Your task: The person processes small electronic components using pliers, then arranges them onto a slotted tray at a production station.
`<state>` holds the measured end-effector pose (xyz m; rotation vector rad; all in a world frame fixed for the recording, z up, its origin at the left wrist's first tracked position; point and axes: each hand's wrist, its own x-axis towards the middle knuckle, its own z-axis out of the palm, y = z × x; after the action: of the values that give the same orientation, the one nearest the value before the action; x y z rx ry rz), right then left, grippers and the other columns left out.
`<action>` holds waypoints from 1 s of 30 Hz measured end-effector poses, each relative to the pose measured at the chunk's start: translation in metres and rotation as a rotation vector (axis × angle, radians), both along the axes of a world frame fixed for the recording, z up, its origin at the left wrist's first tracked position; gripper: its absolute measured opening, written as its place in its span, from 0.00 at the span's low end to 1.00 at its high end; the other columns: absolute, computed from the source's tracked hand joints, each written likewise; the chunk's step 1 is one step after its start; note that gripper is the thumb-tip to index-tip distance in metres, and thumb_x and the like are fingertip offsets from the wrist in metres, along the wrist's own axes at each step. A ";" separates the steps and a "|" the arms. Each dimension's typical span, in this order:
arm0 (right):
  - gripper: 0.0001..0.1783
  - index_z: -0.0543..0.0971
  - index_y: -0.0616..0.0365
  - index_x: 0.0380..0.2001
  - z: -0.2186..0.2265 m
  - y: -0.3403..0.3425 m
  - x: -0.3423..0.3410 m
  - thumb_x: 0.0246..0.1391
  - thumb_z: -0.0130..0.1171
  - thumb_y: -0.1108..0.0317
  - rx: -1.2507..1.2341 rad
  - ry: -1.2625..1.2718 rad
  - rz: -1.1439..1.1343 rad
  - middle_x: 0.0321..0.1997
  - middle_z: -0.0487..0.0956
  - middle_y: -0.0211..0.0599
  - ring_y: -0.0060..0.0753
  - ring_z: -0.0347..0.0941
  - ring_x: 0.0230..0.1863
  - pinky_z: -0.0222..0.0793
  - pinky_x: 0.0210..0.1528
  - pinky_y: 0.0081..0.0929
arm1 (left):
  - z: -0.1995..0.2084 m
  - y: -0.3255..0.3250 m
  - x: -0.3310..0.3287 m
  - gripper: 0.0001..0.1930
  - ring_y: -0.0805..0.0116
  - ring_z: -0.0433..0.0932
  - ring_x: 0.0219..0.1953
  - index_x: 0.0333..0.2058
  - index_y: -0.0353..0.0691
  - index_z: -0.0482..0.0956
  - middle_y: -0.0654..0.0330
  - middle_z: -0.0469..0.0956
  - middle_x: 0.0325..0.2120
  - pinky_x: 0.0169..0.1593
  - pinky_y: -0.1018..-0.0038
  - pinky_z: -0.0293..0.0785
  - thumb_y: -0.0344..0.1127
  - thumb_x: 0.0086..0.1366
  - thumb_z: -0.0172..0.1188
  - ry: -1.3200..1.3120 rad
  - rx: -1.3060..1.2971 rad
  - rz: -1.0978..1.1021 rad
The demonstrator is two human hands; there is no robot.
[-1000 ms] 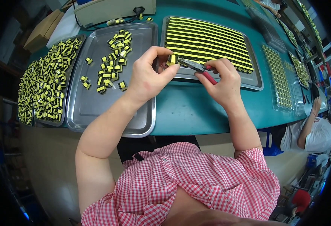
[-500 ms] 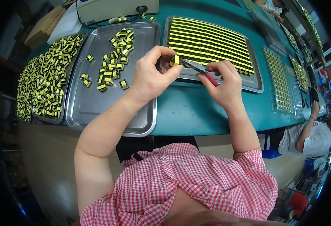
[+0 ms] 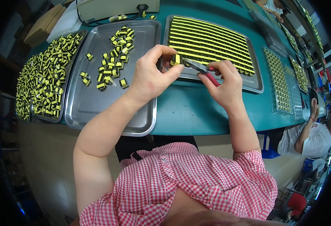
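Between its thumb and fingers, my left hand (image 3: 156,73) pinches a small transformer (image 3: 177,59) with a yellow-taped middle and dark ends. My right hand (image 3: 225,81) is closed on pliers (image 3: 199,67) with red handles, their metal jaws pointing left at the transformer's side. Whether the jaws grip a pin is too small to tell. Both hands are raised over the near edge of a metal tray (image 3: 261,86) where transformers stand in tight yellow-striped rows. On the left, a second metal tray (image 3: 94,116) carries a loose scatter of similar transformers (image 3: 111,67).
At the far left lies a big heap of loose transformers (image 3: 45,81). A beige box-shaped device (image 3: 116,7) with a black cable sits behind the trays. Clear plastic trays (image 3: 278,83) of parts lie to the right on the green table (image 3: 195,116). Another person (image 3: 305,135) sits farther right.
My hands, the pliers and the transformer stay almost in place, with only a slight shift. At the right, the other person's hand has moved a little.
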<state>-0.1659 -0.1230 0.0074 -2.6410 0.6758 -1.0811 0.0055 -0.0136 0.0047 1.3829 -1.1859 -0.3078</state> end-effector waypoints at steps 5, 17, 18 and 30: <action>0.14 0.75 0.59 0.27 -0.001 -0.001 -0.001 0.35 0.68 0.70 -0.014 0.005 -0.021 0.25 0.73 0.32 0.27 0.70 0.25 0.67 0.28 0.22 | 0.002 0.000 -0.001 0.13 0.78 0.69 0.24 0.33 0.33 0.73 0.63 0.72 0.22 0.29 0.81 0.68 0.31 0.48 0.62 -0.020 0.016 0.005; 0.13 0.75 0.57 0.23 0.000 -0.004 -0.003 0.30 0.68 0.72 -0.046 0.020 -0.053 0.23 0.73 0.34 0.33 0.72 0.26 0.68 0.27 0.27 | 0.003 0.001 -0.002 0.13 0.78 0.69 0.24 0.32 0.33 0.74 0.64 0.73 0.22 0.29 0.81 0.68 0.30 0.48 0.63 -0.009 0.055 -0.045; 0.13 0.75 0.55 0.21 -0.001 -0.004 -0.003 0.28 0.68 0.70 -0.034 0.004 -0.067 0.22 0.72 0.33 0.37 0.71 0.26 0.67 0.26 0.31 | 0.003 0.001 -0.002 0.13 0.78 0.69 0.24 0.32 0.33 0.74 0.64 0.73 0.22 0.29 0.81 0.68 0.30 0.48 0.63 -0.008 0.054 -0.045; 0.13 0.76 0.59 0.28 0.002 -0.004 -0.001 0.35 0.68 0.71 0.030 0.021 0.004 0.26 0.74 0.33 0.29 0.72 0.27 0.68 0.30 0.24 | 0.002 0.000 0.002 0.13 0.82 0.65 0.24 0.34 0.33 0.74 0.67 0.71 0.22 0.28 0.84 0.65 0.30 0.49 0.63 0.055 0.067 -0.087</action>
<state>-0.1667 -0.1270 0.0095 -2.6309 0.6844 -1.0356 0.0076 -0.0141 0.0062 1.3740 -1.2012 -0.4480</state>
